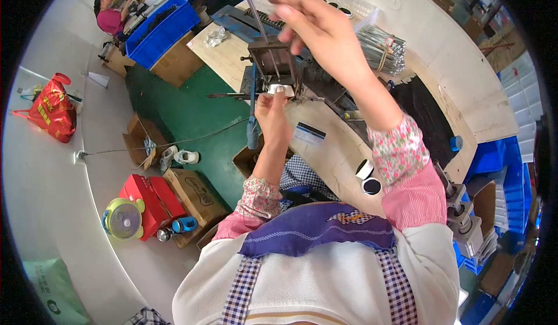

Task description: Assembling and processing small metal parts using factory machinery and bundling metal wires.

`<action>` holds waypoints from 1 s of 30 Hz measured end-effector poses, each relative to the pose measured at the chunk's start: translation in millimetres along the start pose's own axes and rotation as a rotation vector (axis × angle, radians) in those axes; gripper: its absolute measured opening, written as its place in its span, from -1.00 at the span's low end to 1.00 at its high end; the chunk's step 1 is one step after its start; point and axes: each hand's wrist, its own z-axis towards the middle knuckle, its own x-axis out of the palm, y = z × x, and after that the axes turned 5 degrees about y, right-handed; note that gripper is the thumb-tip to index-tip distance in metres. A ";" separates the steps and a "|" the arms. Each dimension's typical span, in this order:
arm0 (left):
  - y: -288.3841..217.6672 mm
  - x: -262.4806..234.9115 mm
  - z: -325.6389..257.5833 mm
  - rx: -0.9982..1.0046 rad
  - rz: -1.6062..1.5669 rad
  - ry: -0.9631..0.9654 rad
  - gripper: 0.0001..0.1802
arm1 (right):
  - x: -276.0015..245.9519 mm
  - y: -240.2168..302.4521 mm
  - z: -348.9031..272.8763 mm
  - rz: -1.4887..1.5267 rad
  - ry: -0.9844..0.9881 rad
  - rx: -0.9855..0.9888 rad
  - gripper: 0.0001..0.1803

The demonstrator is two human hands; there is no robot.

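My left hand (273,115) pinches a small white piece (281,90) at the base of a dark metal bench press (275,62). Above and to the right, my right hand (325,33) is raised with its fingers apart and partly curled, slightly blurred. It holds nothing that I can see. A thin metal rod (256,14) slants up from the press just left of those fingers. The left thumb and fingertips cover part of the white piece, so its full shape is hidden.
Bundled metal rods (383,50) and a black cloth (419,115) lie on the table to the right. Two round white-rimmed pieces (371,186) and a card (309,133) are nearer me. A blue crate (161,31) stands far left; another person (110,15) sits beyond.
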 end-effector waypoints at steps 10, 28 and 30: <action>-6.5 0.2 -16.5 0.255 0.598 -0.018 -0.80 | -1.2 -14.4 -156.5 0.142 0.245 0.481 -0.76; -12.9 -4.1 -7.2 0.134 0.466 0.016 -0.83 | 32.8 -114.3 -125.4 0.349 -0.180 0.733 -0.70; -12.5 -5.7 -8.4 0.133 0.499 0.018 -0.82 | 34.0 -112.7 -122.6 0.309 -0.184 0.748 -0.68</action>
